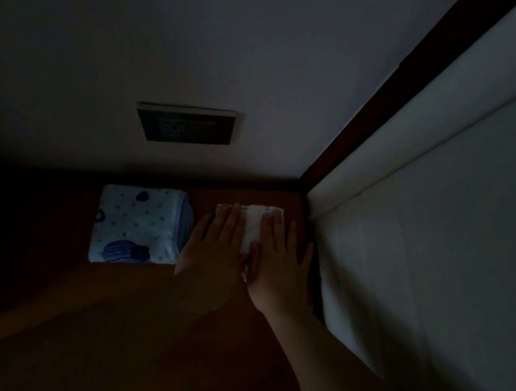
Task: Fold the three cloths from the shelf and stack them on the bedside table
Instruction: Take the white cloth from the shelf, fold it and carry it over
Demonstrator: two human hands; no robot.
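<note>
**Now pressing a white cloth flat beside the first folded one**

Already at centre-left of the frame a folded blue patterned cloth (pixel 138 226) lies on the brown bedside table (pixel 158 332), close under the wall with its socket plate (pixel 186 123). Just right of it, both hands lie side by side on a white cloth (pixel 252 228): the left hand (pixel 216 250) and the right hand (pixel 278 267) are each flat with fingers straight, palms down, pressing rather than gripping. The white cloth sits on the table near the padded headboard (pixel 432 224) that fills the right of the frame. By the look of it, one cloth is finished, and this second is being smoothed but sits beside the first, not on it. No third cloth can be made out in the dim light, so stacking and one more fold likely remain.
</note>
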